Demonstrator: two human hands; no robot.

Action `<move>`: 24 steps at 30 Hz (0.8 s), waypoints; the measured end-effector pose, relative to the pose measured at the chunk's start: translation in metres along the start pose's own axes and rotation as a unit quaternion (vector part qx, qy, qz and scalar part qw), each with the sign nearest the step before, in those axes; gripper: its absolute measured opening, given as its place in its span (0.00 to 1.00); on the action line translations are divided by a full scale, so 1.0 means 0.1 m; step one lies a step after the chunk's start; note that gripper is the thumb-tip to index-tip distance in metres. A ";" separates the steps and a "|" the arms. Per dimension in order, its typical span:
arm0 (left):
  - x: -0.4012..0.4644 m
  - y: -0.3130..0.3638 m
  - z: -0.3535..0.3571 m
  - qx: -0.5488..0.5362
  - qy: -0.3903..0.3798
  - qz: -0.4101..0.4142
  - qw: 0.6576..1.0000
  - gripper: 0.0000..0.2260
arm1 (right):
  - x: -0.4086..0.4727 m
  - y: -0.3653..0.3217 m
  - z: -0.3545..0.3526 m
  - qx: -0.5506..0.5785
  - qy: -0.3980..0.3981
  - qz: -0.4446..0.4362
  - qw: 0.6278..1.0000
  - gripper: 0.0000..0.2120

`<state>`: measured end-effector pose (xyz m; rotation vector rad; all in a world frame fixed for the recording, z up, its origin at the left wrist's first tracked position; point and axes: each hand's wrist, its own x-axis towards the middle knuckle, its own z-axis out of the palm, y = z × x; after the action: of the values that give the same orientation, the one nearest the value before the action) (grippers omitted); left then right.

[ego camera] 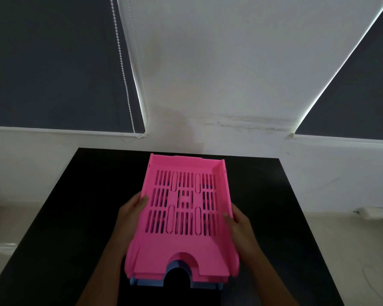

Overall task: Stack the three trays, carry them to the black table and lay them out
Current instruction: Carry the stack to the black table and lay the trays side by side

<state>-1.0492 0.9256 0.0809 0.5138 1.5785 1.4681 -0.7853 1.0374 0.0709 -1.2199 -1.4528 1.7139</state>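
A stack of trays sits over the middle of the black table [75, 206], held from both sides by two bare hands. The pink tray [184, 246] is on top, its slotted floor facing up and its notched front edge nearest the person. A blue tray [149, 283] peeks out underneath at the near edge; whether a third tray lies between them cannot be told. The left hand [131, 208] grasps the pink tray's left wall, thumb over the rim. The right hand [238, 221] grasps the right wall the same way. Dark window blinds [53, 62] hang on the white wall behind the table
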 end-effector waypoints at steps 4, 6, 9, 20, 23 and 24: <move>-0.05 0.15 0.26 0.009 0.002 0.032 0.999 0.13 | 0.02 -0.08 -0.28 -0.001 0.027 -0.009 1.000 0.13; -0.07 0.19 0.48 0.019 -0.006 0.039 0.999 0.14 | 0.01 -0.11 -0.49 -0.001 0.037 -0.009 0.999 0.13; -0.09 0.17 0.89 0.039 -0.028 0.043 0.998 0.13 | -0.05 -0.11 -0.91 -0.002 0.055 -0.009 0.998 0.12; -0.07 -0.34 2.30 0.121 -0.095 0.014 0.988 0.29 | -0.21 0.05 -2.27 -0.013 0.128 0.008 0.992 0.13; -0.05 -0.46 2.50 0.150 -0.093 -0.005 0.984 0.34 | -0.15 0.14 -2.46 -0.010 0.119 0.030 0.992 0.14; -0.05 -0.50 2.55 0.157 -0.090 -0.013 0.983 0.34 | -0.13 0.18 -2.51 -0.011 0.116 0.036 0.993 0.14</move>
<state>-0.8259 1.0569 0.0613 0.7810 1.6721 1.1216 -0.5514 1.1311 0.0599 -1.4472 -1.3069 1.5468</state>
